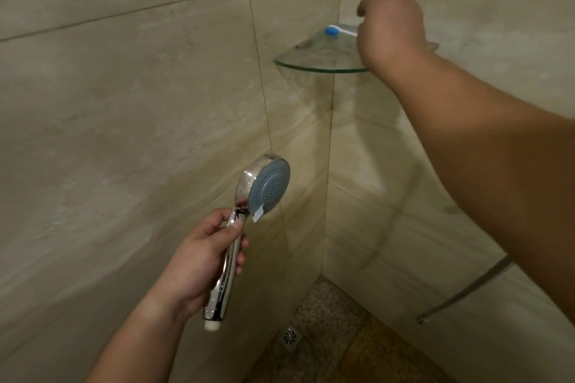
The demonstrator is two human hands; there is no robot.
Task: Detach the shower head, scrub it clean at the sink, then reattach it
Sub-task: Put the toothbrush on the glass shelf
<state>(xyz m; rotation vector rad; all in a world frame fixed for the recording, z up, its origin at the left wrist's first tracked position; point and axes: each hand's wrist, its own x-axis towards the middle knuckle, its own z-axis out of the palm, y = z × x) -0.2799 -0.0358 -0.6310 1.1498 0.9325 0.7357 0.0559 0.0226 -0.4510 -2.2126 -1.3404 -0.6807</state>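
- beige stone-look wall tiles (124,87) meet in a shower corner; speckled floor (326,336) lies below, with a small square metal drain (290,336) set in it near the corner.
- your left hand (202,261) grips the shower head (249,221) by its chrome handle, fingers curled round the front and thumb laid across the upper part of the handle.
- the shower head is detached: its white threaded end points down and toward you, free of any hose. its round grey-blue spray face is turned up and to the right, toward the corner. water drops show on the chrome, and a small pale tab sticks out at the lower edge of the face.
- a glass corner shelf (311,56) is fixed high in the corner, above and to the right of the shower head, well apart from it.
- your right hand (392,28) reaches over the shelf, fingers curled down around the white handle of a toothbrush (339,30). the blue head of the toothbrush points left and lies just above or on the glass; which one you cannot tell.
- a metal shower hose (460,292) hangs loose against the right wall, its open end low near the floor, well apart from the shower head.
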